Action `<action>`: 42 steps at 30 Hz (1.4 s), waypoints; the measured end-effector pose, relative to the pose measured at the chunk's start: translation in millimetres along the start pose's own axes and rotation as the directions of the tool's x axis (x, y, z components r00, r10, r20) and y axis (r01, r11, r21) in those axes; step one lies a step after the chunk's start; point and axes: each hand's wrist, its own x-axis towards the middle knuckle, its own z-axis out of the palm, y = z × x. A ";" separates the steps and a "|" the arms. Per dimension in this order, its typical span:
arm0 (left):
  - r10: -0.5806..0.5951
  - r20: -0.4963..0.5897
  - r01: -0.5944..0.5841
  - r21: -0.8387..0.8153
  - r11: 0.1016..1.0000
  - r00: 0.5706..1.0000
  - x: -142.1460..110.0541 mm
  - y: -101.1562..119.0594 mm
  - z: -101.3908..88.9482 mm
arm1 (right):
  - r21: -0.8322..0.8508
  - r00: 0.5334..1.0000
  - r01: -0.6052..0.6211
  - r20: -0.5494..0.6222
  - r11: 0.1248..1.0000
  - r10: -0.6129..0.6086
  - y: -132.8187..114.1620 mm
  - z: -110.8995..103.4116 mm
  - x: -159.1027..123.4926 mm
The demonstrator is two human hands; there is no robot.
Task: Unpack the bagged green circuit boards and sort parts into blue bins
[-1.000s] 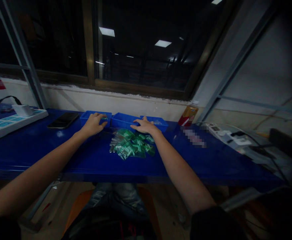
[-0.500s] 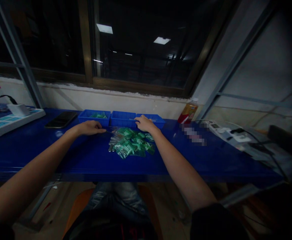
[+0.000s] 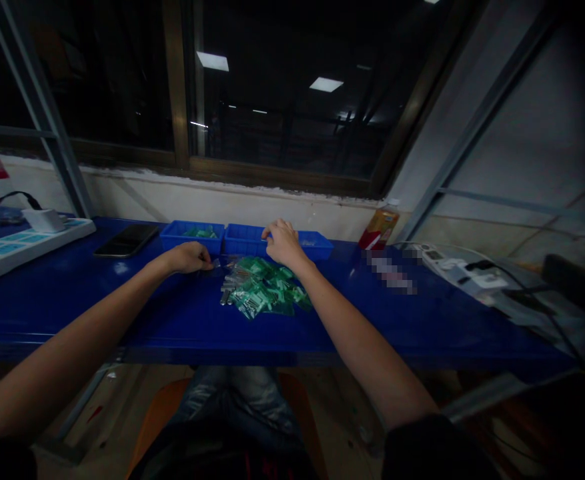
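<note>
Both hands were found at the row of blue bins along the back of the table [image 3: 172,323]. The left hand [image 3: 188,257] was low, in front of the left bin [image 3: 172,244], its fingers drawn narrowly together, with clear plastic [image 3: 216,265] at their tips; whether it was gripped could not be told. The right hand [image 3: 283,241] was raised where the middle bin [image 3: 242,247] and the right bin [image 3: 318,253] adjoined, fingers bent and near one another; whether anything was held could not be told.

A heap of green plastic bags [image 3: 268,288] lay on the table in front of the bins, between the forearms. Small parts showed through some bags. Metal cylinders [image 3: 227,295] lay at the heap's left edge. The left bin contained green packets [image 3: 203,233].

A smartphone [image 3: 127,241] lay left of the bins, with a white power strip [image 3: 75,232] farther left. A bottle with amber contents [image 3: 381,228] stood right of the bins, near the wall.
</note>
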 end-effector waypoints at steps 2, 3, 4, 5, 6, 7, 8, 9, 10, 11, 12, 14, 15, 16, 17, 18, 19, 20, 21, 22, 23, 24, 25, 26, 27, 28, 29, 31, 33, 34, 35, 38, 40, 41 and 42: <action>0.015 -0.067 -0.021 -0.084 0.996 0.998 0.3 2.1 -7.0 | 0.072 0.999 0.039 -0.041 0.997 -0.036 -9.4 1.2 -0.9; 0.021 -0.119 -0.039 -0.145 0.989 0.993 1.3 4.6 -11.3 | 0.111 0.996 0.060 -0.066 0.992 -0.053 -13.3 2.3 -1.4; 0.029 -0.181 -0.066 -0.202 0.977 0.983 3.0 8.4 -15.8 | 0.154 0.993 0.085 -0.090 0.984 -0.072 -16.5 3.7 -1.9; 0.045 -0.250 -0.107 -0.240 0.965 0.967 5.4 13.6 -20.2 | 0.199 0.989 0.114 -0.113 0.973 -0.093 -19.1 5.1 -2.4; 0.070 -0.324 -0.157 -0.250 0.955 0.944 8.2 20.2 -24.2 | 0.242 0.984 0.146 -0.133 0.959 -0.116 -20.9 6.4 -2.6; 0.110 -0.403 -0.216 -0.228 0.950 0.909 11.3 28.0 -27.3 | 0.282 0.980 0.169 -0.154 0.945 -0.129 -22.2 7.4 -2.7; 0.170 -0.461 -0.278 -0.178 0.944 0.871 14.4 36.4 -29.1 | 0.317 0.977 0.180 -0.171 0.931 -0.130 -22.8 8.1 -2.6; 0.238 -0.501 -0.340 -0.123 0.932 0.832 17.3 44.9 -29.2 | 0.349 0.976 0.178 -0.184 0.920 -0.119 -22.9 8.5 -2.2; 0.293 -0.538 -0.392 -0.076 0.917 0.791 19.7 53.0 -27.6 | 0.379 0.976 0.167 -0.192 0.910 -0.100 -22.5 8.7 -1.6; 0.322 -0.577 -0.424 -0.047 0.905 0.751 21.4 60.1 -24.1 | 0.412 0.979 0.150 -0.191 0.899 -0.076 -21.9 8.7 -0.8; 0.339 -0.618 -0.449 -0.025 0.893 0.709 22.2 65.8 -19.2 | 0.450 0.982 0.123 -0.184 0.885 -0.043 -21.2 8.6 0.1; 0.378 -0.682 -0.494 0.027 0.869 0.626 21.0 72.3 -6.9 | 0.560 0.988 0.038 -0.144 0.827 0.052 -20.5 8.4 1.7; 0.403 -0.700 -0.513 0.061 0.856 0.590 19.3 73.3 -0.7 | 0.640 0.989 -0.026 -0.096 0.768 0.114 -21.0 8.3 2.2; 0.424 -0.714 -0.524 0.094 0.847 0.557 17.0 73.2 4.7 | 0.728 0.985 -0.104 -0.016 0.677 0.169 -22.2 8.1 2.3; 0.436 -0.728 -0.527 0.121 0.841 0.529 14.6 72.2 9.1 | 0.810 0.976 -0.184 0.085 0.557 0.200 -24.1 7.7 2.0; 0.435 -0.746 -0.524 0.135 0.841 0.505 12.3 70.8 12.2 | 0.870 0.962 -0.256 0.188 0.421 0.196 -26.5 7.1 1.4; 0.420 -0.769 -0.518 0.136 0.845 0.483 10.4 69.2 14.0 | 0.904 0.947 -0.314 0.277 0.291 0.161 -29.4 6.3 0.5; 0.397 -0.790 -0.513 0.124 0.849 0.466 9.1 67.9 14.8 | 0.917 0.934 -0.355 0.339 0.182 0.112 -32.3 5.5 -0.5; 0.377 -0.805 -0.514 0.106 0.851 0.458 8.3 66.8 14.7 | 0.921 0.927 -0.376 0.370 0.103 0.066 -35.1 4.6 -1.5; 0.365 -0.810 -0.521 0.086 0.849 0.460 7.9 66.1 14.2 | 0.924 0.925 -0.380 0.379 0.050 0.035 -37.5 3.9 -2.3; 0.359 -0.808 -0.531 0.068 0.845 0.467 7.9 65.9 13.3 | 0.927 0.927 -0.375 0.374 0.021 0.024 -39.4 3.4 -2.8; 0.361 -0.799 -0.541 0.053 0.839 0.482 8.0 66.1 12.2 | 0.931 0.931 -0.365 0.365 0.014 0.029 -40.6 3.2 -3.0; 0.368 -0.782 -0.550 0.039 0.834 0.503 8.0 66.6 10.9 | 0.935 0.935 -0.352 0.351 0.029 0.050 -41.4 3.3 -2.8; 0.377 -0.759 -0.554 0.026 0.832 0.531 7.8 67.4 9.5 | 0.939 0.939 -0.339 0.333 0.061 0.082 -41.6 3.7 -2.3; 0.385 -0.731 -0.552 0.013 0.833 0.564 7.5 68.2 7.9 | 0.939 0.942 -0.326 0.314 0.105 0.118 -41.5 4.2 -1.6; 0.388 -0.704 -0.544 0.001 0.839 0.596 7.0 68.9 6.0 | 0.936 0.944 -0.316 0.294 0.156 0.149 -41.0 4.7 -0.9; 0.381 -0.682 -0.529 -0.010 0.848 0.624 6.5 69.4 4.0 | 0.929 0.947 -0.304 0.269 0.210 0.178 -40.2 5.2 -0.2; 0.330 -0.662 -0.477 -0.047 0.878 0.673 5.5 69.1 -0.4 | 0.906 0.956 -0.251 0.176 0.341 0.236 -37.8 5.5 0.5; 0.215 -0.628 -0.406 -0.176 0.897 0.748 4.3 67.2 -4.3 | 0.834 0.964 -0.150 0.006 0.531 0.264 -34.7 4.1 -0.4; 0.141 -0.572 -0.360 -0.289 0.887 0.808 3.5 66.0 -5.6 | 0.766 0.965 -0.095 -0.087 0.635 0.249 -33.3 2.8 -1.6; 0.074 -0.482 -0.304 -0.419 0.856 0.873 2.6 64.9 -6.3 | 0.683 0.963 -0.045 -0.165 0.729 0.213 -32.2 1.1 -3.1; 0.006 -0.166 -0.124 -0.715 0.688 0.986 -0.2 63.7 -4.9 | 0.447 0.965 0.073 -0.258 0.892 0.051 -32.7 -4.4 -8.9; 0.010 -0.107 -0.090 -0.775 0.625 0.994 -0.9 64.3 -1.9 | 0.351 0.970 0.139 -0.238 0.926 -0.055 -36.0 -6.2 -12.3; 0.000 -0.127 -0.099 -0.778 0.620 0.992 -0.4 64.5 -0.2 | 0.328 0.971 0.170 -0.218 0.929 -0.101 -37.9 -6.2 -13.5; -0.017 -0.164 -0.116 -0.767 0.631 0.986 0.4 64.3 1.2 | 0.324 0.971 0.197 -0.198 0.925 -0.137 -39.6 -5.6 -14.2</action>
